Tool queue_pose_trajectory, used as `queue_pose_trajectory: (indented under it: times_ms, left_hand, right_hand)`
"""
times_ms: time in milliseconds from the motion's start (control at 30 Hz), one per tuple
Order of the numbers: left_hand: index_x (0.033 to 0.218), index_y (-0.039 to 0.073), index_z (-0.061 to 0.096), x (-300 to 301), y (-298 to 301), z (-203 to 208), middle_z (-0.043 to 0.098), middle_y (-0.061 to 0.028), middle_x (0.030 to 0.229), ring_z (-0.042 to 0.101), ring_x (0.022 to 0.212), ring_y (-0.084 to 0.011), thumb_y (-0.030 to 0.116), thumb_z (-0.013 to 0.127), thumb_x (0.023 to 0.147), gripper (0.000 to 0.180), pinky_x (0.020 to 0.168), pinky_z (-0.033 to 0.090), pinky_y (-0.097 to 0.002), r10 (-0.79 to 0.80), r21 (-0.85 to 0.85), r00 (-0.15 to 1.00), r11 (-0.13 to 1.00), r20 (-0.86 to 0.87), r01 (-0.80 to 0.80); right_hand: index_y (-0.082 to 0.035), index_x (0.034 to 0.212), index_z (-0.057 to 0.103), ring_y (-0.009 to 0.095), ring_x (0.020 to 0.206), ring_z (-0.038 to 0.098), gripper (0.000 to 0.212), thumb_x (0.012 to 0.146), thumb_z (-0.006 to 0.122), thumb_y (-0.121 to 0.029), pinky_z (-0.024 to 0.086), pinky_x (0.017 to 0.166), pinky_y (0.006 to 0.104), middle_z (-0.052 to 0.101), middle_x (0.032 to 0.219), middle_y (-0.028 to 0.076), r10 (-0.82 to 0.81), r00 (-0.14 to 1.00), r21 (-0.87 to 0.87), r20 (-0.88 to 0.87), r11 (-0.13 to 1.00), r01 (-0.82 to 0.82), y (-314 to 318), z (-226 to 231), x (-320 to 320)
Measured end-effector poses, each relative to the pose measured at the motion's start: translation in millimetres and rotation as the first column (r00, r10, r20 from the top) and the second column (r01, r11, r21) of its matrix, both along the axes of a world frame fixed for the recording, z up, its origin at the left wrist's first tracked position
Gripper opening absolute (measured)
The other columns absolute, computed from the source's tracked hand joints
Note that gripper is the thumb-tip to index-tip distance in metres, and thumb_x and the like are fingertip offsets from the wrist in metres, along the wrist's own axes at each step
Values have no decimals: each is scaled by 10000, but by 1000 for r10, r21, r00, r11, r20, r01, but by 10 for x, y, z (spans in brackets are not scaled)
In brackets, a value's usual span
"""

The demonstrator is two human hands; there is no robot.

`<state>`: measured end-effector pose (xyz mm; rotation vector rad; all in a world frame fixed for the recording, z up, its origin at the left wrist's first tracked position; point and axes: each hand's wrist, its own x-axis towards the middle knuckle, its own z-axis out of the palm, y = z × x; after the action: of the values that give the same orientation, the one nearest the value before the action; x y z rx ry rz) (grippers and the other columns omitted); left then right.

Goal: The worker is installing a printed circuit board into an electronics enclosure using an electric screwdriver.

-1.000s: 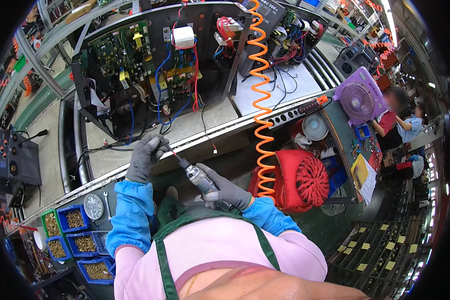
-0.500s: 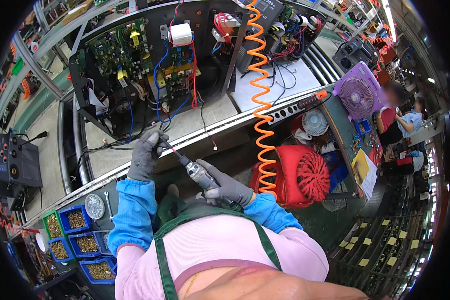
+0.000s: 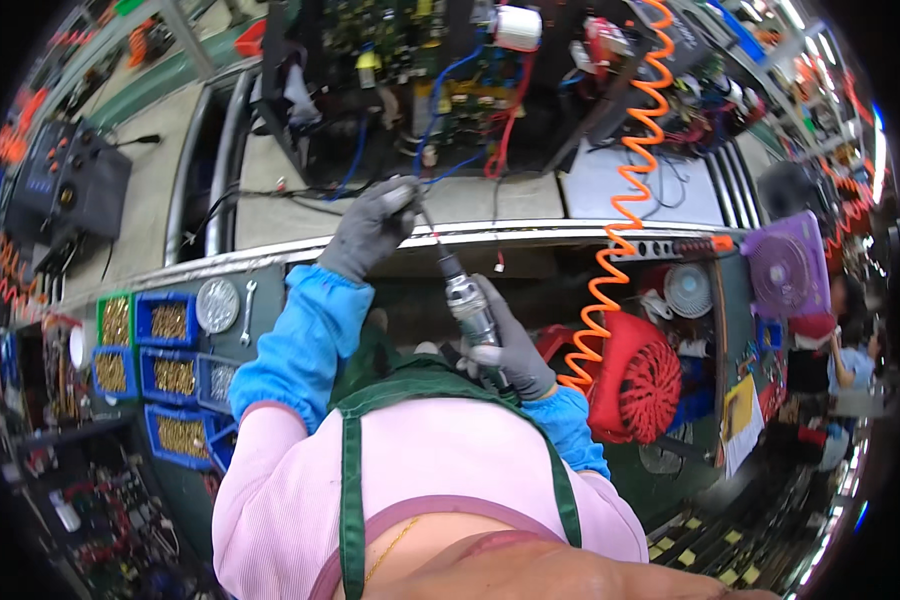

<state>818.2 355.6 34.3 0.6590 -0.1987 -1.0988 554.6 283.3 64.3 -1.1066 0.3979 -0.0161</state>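
Note:
In my right hand [image 3: 510, 345], gloved in grey, is a power screwdriver [image 3: 473, 308], its long thin bit slanting up and to the left. My left hand [image 3: 370, 230], also gloved, is pinched at the bit's far end; whatever lies between its fingertips is too small to make out. Just beyond both hands stands an open black equipment housing [image 3: 280, 135] on the bench. Inside it are circuit boards, a blue wire [image 3: 436, 105], red wires [image 3: 515, 120] and a white roll-shaped part [image 3: 518, 28].
Left of me, blue bins [image 3: 167, 320] hold brass-coloured fasteners, beside a round dish [image 3: 217, 305] and a wrench [image 3: 248, 312]. An orange coiled hose [image 3: 625, 190] hangs at the right. Beyond it are a red chair [image 3: 630, 380], a purple fan [image 3: 788, 265] and people farther off.
My view has turned, so the bench and housing sit farther right and higher in it. Both hands have moved up slightly toward the housing, with the screwdriver still in my right hand.

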Motion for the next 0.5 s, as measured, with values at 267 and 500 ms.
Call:
queue_pose_trajectory:
  times_ms: [267, 500]
  left_hand:
    - [1112, 31, 618, 10, 113, 12, 627, -68, 1018, 586, 826, -119, 97, 612, 899, 223, 642, 529, -186, 0, -1, 999, 1000, -37, 0]
    - [1119, 31, 613, 19, 145, 16, 629, -74, 1024, 592, 812, -109, 123, 628, 893, 245, 620, 534, -166, -52, -26, 998, 998, 34, 53]
  right_hand:
    - [-145, 1510, 123, 151, 709, 588, 989, 674, 649, -103, 504, 610, 272, 493, 1205, 139, 30, 999, -9, -22, 1000, -30, 3, 103, -2]
    - [-141, 1507, 132, 153, 721, 592, 984, 671, 651, -112, 505, 605, 271, 534, 1119, 135, 34, 999, -22, -14, 999, -34, 38, 130, 2]
